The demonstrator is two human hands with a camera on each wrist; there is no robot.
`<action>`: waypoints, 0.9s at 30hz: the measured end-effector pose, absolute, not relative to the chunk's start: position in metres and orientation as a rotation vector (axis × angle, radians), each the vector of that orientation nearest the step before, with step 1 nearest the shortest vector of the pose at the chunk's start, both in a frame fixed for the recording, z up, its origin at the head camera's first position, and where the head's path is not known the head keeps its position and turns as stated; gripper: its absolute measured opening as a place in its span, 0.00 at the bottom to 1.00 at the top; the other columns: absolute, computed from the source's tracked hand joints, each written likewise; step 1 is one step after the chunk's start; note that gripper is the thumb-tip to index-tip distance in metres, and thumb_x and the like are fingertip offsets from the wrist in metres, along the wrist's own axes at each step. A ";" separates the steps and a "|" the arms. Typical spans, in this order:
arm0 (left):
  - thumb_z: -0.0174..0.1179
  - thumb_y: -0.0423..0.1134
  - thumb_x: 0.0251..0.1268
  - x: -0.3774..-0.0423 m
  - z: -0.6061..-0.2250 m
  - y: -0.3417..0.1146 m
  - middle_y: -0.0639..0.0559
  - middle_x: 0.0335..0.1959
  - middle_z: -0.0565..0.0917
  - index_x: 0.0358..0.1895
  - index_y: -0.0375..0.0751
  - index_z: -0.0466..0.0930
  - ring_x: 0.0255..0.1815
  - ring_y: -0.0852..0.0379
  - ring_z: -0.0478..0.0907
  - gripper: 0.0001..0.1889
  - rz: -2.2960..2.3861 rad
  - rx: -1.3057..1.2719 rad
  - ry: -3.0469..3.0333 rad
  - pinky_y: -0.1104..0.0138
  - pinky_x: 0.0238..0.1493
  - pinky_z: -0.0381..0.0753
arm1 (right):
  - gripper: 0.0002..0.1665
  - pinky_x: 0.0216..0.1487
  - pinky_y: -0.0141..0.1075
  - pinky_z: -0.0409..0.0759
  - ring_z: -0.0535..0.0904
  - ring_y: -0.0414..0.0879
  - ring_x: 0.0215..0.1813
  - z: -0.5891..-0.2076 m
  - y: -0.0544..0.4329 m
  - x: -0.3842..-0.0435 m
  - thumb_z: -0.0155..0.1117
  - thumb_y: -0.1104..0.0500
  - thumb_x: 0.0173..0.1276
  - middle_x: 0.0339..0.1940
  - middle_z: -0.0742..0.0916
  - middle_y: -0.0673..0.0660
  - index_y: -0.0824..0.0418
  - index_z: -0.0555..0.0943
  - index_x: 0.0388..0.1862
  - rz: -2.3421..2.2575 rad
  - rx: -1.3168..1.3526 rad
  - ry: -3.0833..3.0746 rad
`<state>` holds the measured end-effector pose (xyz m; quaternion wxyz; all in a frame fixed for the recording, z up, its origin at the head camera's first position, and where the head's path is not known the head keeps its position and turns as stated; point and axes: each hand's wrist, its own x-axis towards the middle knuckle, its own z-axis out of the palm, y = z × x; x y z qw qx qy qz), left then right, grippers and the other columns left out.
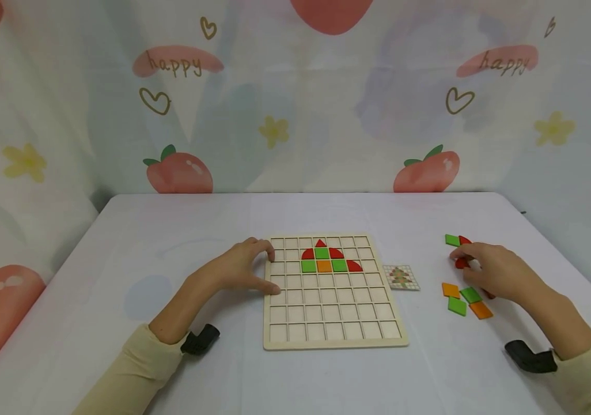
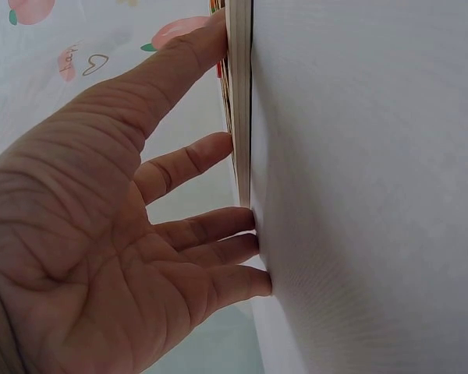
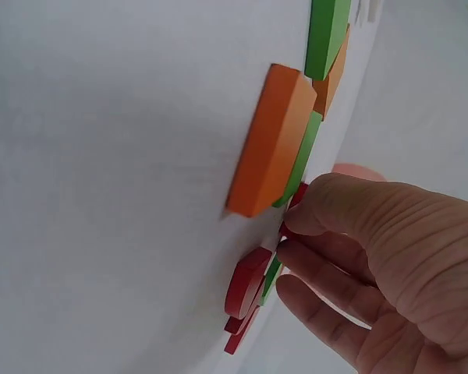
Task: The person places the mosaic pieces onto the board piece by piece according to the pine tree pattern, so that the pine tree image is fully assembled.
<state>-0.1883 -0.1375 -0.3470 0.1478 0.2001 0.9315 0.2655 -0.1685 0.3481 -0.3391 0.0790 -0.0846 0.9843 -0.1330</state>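
My left hand [image 1: 241, 265] rests at the left rim of a pale wooden grid board [image 1: 337, 345], thumb and fingers spread and touching its edge. On the board's upper rows lie a red triangle [image 1: 319, 244], green squares [image 1: 308, 266], an orange square [image 1: 324, 266] and rounded red pieces [image 1: 355, 266]. Over at the right, my right hand [image 1: 497, 268] pinches a rounded red piece [image 1: 461, 263] between thumb and fingers, low over the table. Its outline is partly hidden by the thumb in the right wrist view.
A small pattern card [image 1: 401, 278] lies against the board's right side. Loose orange tiles [image 1: 481, 310] and green tiles [image 1: 457, 306] lie just in front of my right hand. Beyond it are a green tile [image 1: 452, 240] and a red piece [image 1: 464, 240]. A printed curtain hangs behind the table.
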 end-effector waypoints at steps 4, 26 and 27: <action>0.80 0.56 0.50 -0.189 -0.346 -0.137 0.43 0.67 0.72 0.55 0.52 0.75 0.63 0.46 0.72 0.31 0.754 0.571 2.686 0.48 0.63 0.75 | 0.22 0.21 0.35 0.75 0.70 0.45 0.18 -0.339 0.348 -0.169 0.70 0.65 0.66 0.48 0.82 0.71 0.69 0.79 0.57 -0.405 -0.263 2.946; 0.80 0.56 0.50 -0.188 -0.347 -0.136 0.43 0.66 0.73 0.55 0.53 0.74 0.64 0.46 0.72 0.32 0.741 0.558 2.686 0.48 0.64 0.75 | 0.20 0.45 0.51 0.84 0.81 0.53 0.45 -0.338 0.327 -0.169 0.77 0.61 0.60 0.42 0.88 0.55 0.64 0.84 0.51 -0.284 -0.518 3.054; 0.80 0.56 0.50 -0.188 -0.346 -0.136 0.43 0.66 0.72 0.55 0.53 0.74 0.64 0.46 0.72 0.31 0.740 0.558 2.687 0.48 0.64 0.75 | 0.19 0.46 0.51 0.84 0.81 0.52 0.45 -0.338 0.325 -0.168 0.77 0.62 0.60 0.42 0.88 0.54 0.64 0.85 0.50 -0.281 -0.540 3.064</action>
